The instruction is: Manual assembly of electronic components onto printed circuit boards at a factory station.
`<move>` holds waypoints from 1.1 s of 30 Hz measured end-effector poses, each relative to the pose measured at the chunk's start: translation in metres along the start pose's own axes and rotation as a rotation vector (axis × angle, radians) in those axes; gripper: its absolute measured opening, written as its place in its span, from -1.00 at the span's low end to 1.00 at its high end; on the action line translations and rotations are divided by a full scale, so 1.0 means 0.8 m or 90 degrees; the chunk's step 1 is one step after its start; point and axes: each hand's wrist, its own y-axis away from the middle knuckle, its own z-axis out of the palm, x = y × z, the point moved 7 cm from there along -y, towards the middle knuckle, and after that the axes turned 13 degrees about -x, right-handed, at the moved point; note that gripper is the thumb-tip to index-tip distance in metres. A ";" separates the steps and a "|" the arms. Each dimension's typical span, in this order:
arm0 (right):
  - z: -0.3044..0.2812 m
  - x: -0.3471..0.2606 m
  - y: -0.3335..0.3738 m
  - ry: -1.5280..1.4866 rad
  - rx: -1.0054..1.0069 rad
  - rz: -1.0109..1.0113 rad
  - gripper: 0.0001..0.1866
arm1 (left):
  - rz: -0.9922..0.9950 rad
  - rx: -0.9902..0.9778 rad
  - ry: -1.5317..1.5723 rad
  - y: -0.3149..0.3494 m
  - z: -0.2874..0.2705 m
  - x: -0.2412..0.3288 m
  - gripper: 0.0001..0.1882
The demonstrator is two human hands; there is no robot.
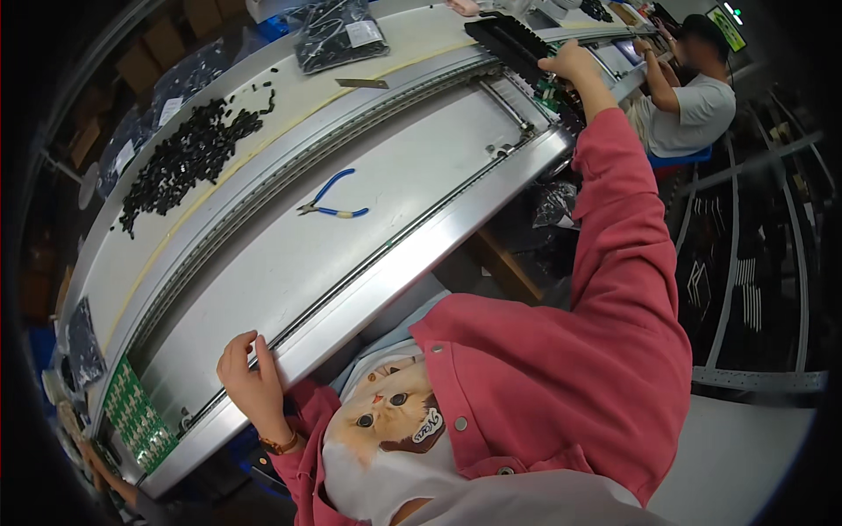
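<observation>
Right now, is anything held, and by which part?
Right hand is at the right end of the black tray; grip or touch, I can't tell. Left hand holds nothing.

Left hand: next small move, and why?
I'd probably ease the left hand toward the green circuit-board panel. That hand looks empty and relaxed at the near rail, and the panel lies on its side, at lower left. The right hand is stretched far the other way, at the black tray, so the left seems better placed.
</observation>
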 end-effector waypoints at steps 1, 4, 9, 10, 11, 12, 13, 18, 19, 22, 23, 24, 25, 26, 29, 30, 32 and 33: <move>-0.001 0.022 -0.033 0.002 0.003 0.002 -0.44 | 0.002 0.000 0.004 -0.007 0.010 0.014 -0.88; 0.008 0.096 -0.117 -0.004 -0.069 0.084 -0.43 | -0.009 -0.007 0.014 -0.035 0.041 0.054 -0.88; 0.031 0.139 -0.175 0.028 -0.091 0.152 -0.42 | 0.001 -0.012 0.005 -0.062 0.060 0.093 -0.87; 0.034 0.141 -0.180 0.042 -0.089 0.163 -0.41 | 0.003 -0.013 0.002 -0.065 0.061 0.095 -0.86; 0.033 0.134 -0.180 0.037 -0.089 0.166 -0.41 | 0.008 -0.012 -0.001 -0.075 0.059 0.092 -0.86; 0.033 0.126 -0.180 0.027 -0.104 0.162 -0.40 | 0.010 -0.014 0.002 -0.083 0.056 0.087 -0.86; 0.034 0.119 -0.179 0.018 -0.119 0.158 -0.38 | 0.012 -0.017 0.005 -0.090 0.054 0.082 -0.86; 0.031 0.133 -0.185 0.032 -0.126 0.144 -0.31 | 0.007 -0.039 0.018 -0.101 0.062 0.092 -0.87; 0.029 0.153 -0.185 0.047 -0.116 0.144 -0.29 | 0.006 -0.049 0.021 -0.098 0.068 0.104 -0.88; 0.013 0.240 -0.178 0.080 0.043 0.124 -0.34 | 0.053 -0.041 0.006 -0.064 0.097 0.175 -0.88; 0.002 0.248 -0.173 0.051 0.038 0.064 -0.43 | 0.086 -0.056 -0.002 -0.049 0.106 0.204 -0.88; -0.001 0.253 -0.163 -0.015 0.062 0.013 -0.48 | 0.077 -0.051 0.006 -0.029 0.113 0.229 -0.87; -0.014 0.227 -0.129 -0.058 0.103 -0.051 -0.55 | 0.059 -0.044 0.010 -0.004 0.121 0.248 -0.86; -0.012 0.210 -0.113 -0.098 0.172 -0.151 -0.62 | 0.097 -0.063 0.001 0.015 0.134 0.271 -0.86; 0.001 0.117 0.034 -0.272 0.150 -0.442 -0.68 | 0.053 -0.029 -0.015 0.093 0.162 0.291 -0.82; 0.021 0.068 0.068 -0.349 0.048 -0.542 -0.69 | 0.041 -0.015 -0.012 0.113 0.166 0.295 -0.81; 0.038 -0.013 0.166 -0.338 -0.019 -0.701 -0.71 | 0.098 0.008 0.002 0.147 0.179 0.319 -0.81; 0.034 -0.048 0.239 -0.336 -0.041 -0.807 -0.71 | 0.126 0.040 0.020 0.167 0.175 0.320 -0.81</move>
